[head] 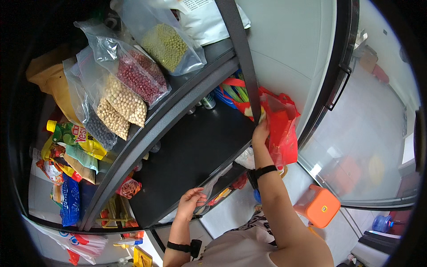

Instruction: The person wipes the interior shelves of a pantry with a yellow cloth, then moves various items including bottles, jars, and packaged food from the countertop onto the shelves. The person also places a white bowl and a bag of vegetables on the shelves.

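Note:
My right hand reaches to the corner post of a black metal shelf rack. Its fingers are partly hidden beside a red bag that hangs at the outer side of the post; whether they grip anything cannot be told. Just behind the post, long green vegetables stick out of a red-and-blue bag. My left hand hovers by the front edge of the black middle shelf, fingers loosely bent and nothing in them.
The upper shelf carries clear bags of green beans, red beans, pale beans and black beans. A blue basket stands at its left end. On the floor is an orange stool, near a glass door.

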{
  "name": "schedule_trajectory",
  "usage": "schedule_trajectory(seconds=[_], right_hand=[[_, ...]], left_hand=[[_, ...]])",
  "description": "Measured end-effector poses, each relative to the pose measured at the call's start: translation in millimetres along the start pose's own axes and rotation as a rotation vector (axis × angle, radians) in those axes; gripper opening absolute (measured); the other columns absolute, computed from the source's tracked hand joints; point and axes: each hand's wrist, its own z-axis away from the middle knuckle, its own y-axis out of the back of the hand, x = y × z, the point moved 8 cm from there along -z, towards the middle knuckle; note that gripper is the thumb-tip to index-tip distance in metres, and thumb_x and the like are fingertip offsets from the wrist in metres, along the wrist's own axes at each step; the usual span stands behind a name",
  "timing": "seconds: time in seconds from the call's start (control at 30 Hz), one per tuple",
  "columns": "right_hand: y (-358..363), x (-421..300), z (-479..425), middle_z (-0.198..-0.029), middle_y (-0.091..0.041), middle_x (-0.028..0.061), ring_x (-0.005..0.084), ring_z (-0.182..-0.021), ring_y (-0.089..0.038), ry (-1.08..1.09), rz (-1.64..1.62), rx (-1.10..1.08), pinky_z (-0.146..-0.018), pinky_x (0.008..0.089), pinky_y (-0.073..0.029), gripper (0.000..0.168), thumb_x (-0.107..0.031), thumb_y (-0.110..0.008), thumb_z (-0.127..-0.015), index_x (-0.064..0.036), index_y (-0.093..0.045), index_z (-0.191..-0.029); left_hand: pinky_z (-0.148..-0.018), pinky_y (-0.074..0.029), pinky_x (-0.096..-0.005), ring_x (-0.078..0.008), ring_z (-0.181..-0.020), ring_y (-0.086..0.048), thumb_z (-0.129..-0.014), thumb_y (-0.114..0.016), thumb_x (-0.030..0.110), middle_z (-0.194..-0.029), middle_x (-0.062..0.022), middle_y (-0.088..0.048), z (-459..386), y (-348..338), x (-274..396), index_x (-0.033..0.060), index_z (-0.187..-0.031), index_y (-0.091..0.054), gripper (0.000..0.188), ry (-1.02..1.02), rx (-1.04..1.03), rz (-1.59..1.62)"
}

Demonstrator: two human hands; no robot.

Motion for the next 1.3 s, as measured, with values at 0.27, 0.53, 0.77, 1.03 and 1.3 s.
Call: schedule_trajectory(seconds=[0.27,0.53,0.77,1.03,1.3], right_hand=[[15.2,28.8,-8.6,-0.132,-0.049,0.0136,0.0250,-0.123,-0.043,-0.116,0.131,-0.075,-0.104,0.0326,-0.029,0.047,-0.031,-0.034,-0.098,0.001,-0.047,-0.130],[13.7,62.0,-24.9,-0.126,-0.053,0.0135,0.0247,-0.117,-0.048,-0.217,0.077,-0.078,-0.100,0.0308,-0.034,0.044,-0.028,-0.038,-0.096,0.001,-0.051,-0.125],[-60.9,-168.2,-15.6,-0.117,-0.059,0.0147,0.0206,-0.110,-0.053,0.206,-0.321,-0.252,-0.097,0.0290,-0.037,0.040,-0.012,-0.037,-0.089,0.007,-0.053,-0.120],[-67.7,-228.3,-13.7,-0.120,-0.059,0.0164,0.0218,-0.112,-0.054,0.376,-0.144,-0.248,-0.096,0.0295,-0.040,0.034,-0.008,-0.045,-0.092,0.006,-0.053,-0.122],[-41.1,-133.7,43.0,-0.142,-0.034,0.0253,0.0371,-0.135,-0.029,0.666,0.396,-0.031,-0.111,0.0404,-0.024,0.047,-0.005,-0.052,-0.090,0.007,-0.038,-0.133]], left_hand=[[-0.072,-0.052,-0.0256,-0.0142,-0.080,-0.062,-0.089,-0.044,0.002,-0.093,-0.0081,-0.063,-3.9,-30.4,15.5,0.0010,-0.115,-0.058,0.029,-0.011,-0.057,0.000],[-0.072,-0.053,-0.0263,-0.0145,-0.081,-0.063,-0.090,-0.047,0.003,-0.093,-0.0079,-0.064,-4.1,-33.6,28.1,0.0010,-0.114,-0.059,0.027,-0.059,-0.041,-0.016],[-0.073,-0.053,-0.0270,-0.0146,-0.081,-0.063,-0.091,-0.045,0.004,-0.093,-0.0081,-0.064,-6.3,-46.3,27.7,0.0007,-0.115,-0.058,0.027,-0.058,-0.093,-0.019],[-0.072,-0.053,-0.0257,-0.0144,-0.080,-0.063,-0.090,-0.044,0.002,-0.093,-0.0086,-0.064,-13.6,-47.8,46.6,0.0001,-0.115,-0.058,0.028,-0.128,-0.138,-0.016],[-0.072,-0.051,-0.0249,-0.0125,-0.081,-0.062,-0.089,-0.045,0.002,-0.093,-0.0069,-0.064,-17.6,-55.7,44.2,0.0021,-0.116,-0.057,0.029,-0.105,-0.195,-0.034]])
